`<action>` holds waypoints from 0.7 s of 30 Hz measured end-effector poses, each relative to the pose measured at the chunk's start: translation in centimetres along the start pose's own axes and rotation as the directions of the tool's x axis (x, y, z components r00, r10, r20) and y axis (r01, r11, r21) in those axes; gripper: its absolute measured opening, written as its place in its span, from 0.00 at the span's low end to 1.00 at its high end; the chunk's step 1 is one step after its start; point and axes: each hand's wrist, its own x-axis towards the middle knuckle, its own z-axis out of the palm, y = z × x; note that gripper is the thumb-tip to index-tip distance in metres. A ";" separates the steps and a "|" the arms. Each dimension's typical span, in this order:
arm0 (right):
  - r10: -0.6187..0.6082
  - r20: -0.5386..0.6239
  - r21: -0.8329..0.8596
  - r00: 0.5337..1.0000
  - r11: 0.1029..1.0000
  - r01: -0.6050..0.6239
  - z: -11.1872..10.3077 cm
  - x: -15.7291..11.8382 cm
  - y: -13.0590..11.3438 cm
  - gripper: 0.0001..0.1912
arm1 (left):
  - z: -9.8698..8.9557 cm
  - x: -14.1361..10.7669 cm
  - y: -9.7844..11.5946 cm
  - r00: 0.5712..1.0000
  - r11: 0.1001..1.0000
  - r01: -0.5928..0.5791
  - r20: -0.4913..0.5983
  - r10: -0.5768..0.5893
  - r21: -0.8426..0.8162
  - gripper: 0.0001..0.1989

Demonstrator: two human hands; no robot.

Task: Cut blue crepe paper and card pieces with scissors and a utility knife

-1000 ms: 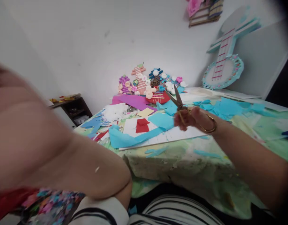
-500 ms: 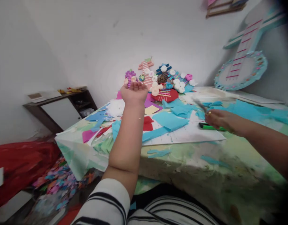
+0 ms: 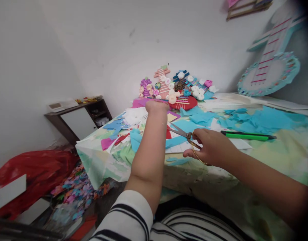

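My right hand (image 3: 209,147) grips a pair of scissors (image 3: 186,134) by the handles, thumb and fingers in the loops. Their blades are spread and point left towards my left forearm. My left arm reaches forward over the table. At its end my left hand (image 3: 157,105) is bent down away from me, so its fingers are hidden behind the wrist. Close by lie light blue paper (image 3: 191,126), a piece of red paper (image 3: 169,132) and a pale yellow piece (image 3: 172,117). A green and black utility knife (image 3: 247,135) rests beyond my right wrist.
Colourful stick-and-paper-flower crafts (image 3: 179,90) lean against the wall behind. A large blue-edged banjo-shaped piece (image 3: 269,73) stands at right. White lacy paper (image 3: 136,116) and blue scraps (image 3: 266,118) cover the tablecloth (image 3: 93,157). At left are a low cabinet (image 3: 78,122) and red plastic (image 3: 38,167).
My right hand has brought the scissors left and nearer, with the blades apart. My left hand has turned from palm-up with fingers showing to bent down out of sight. The view has shifted slightly left.
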 end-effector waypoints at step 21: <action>0.046 -0.043 0.028 0.998 0.999 -0.044 1.0 0.4 -0.2 0.20 | 0.3 -1.8 0.5 0.985 0.995 0.095 -0.149 -0.090 0.028 0.17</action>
